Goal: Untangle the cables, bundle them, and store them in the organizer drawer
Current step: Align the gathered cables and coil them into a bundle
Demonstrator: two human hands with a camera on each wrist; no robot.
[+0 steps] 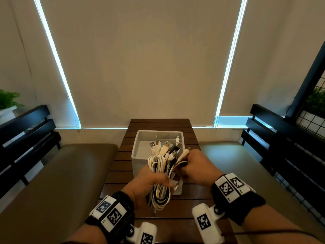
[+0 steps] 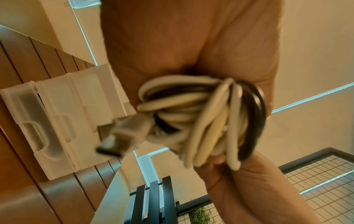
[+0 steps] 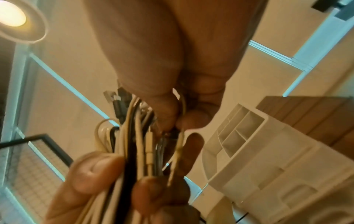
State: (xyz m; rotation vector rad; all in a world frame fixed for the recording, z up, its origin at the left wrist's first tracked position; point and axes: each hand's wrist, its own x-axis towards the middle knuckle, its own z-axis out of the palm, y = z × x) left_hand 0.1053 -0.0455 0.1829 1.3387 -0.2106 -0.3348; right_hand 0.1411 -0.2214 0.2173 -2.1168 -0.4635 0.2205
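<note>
Left hand (image 1: 149,186) grips the cable bundle (image 1: 161,175); right hand (image 1: 197,166) pinches one cable; no legible writing.

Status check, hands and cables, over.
Left hand grips cable bundle. Right hand pinches one cable. Bundle above organizer, not stored.
</note>
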